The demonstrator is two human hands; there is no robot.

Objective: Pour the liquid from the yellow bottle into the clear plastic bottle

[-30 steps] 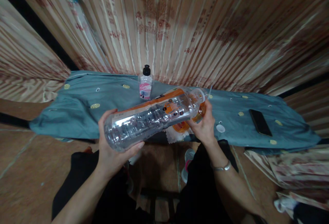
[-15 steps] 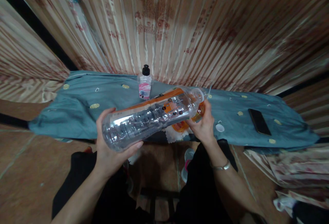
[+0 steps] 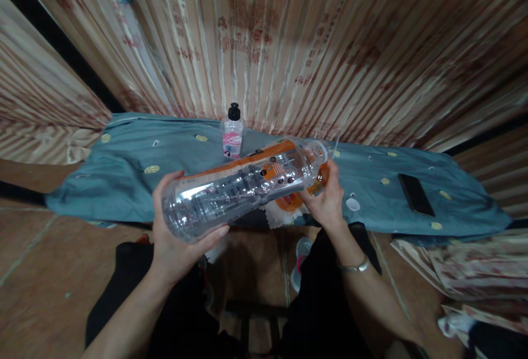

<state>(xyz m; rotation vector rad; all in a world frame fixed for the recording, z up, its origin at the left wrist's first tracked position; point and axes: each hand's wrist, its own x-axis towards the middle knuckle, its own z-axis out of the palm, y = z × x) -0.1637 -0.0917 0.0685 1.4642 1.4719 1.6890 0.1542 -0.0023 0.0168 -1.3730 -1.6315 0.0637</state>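
A large clear plastic bottle [image 3: 239, 188] with an orange label lies almost on its side in the air, its open neck pointing right. My left hand [image 3: 177, 238] is wrapped under its base end. My right hand [image 3: 325, 199] is closed at the neck end, pinching something thin and pale that I cannot make out. Beneath the neck sits an orange round thing [image 3: 297, 197] on a white frilled mat. A white bottle cap [image 3: 353, 204] lies on the blue cloth [image 3: 136, 183] just right of my right hand.
A small clear bottle [image 3: 233, 133] with a black cap and pink label stands at the back of the cloth. A black phone [image 3: 416, 194] lies at the right. Striped curtains hang behind. Folded fabric is piled at the lower right. My knees are below.
The bottle's base end and my left hand have drifted slightly to the left. The right hand has hardly moved.
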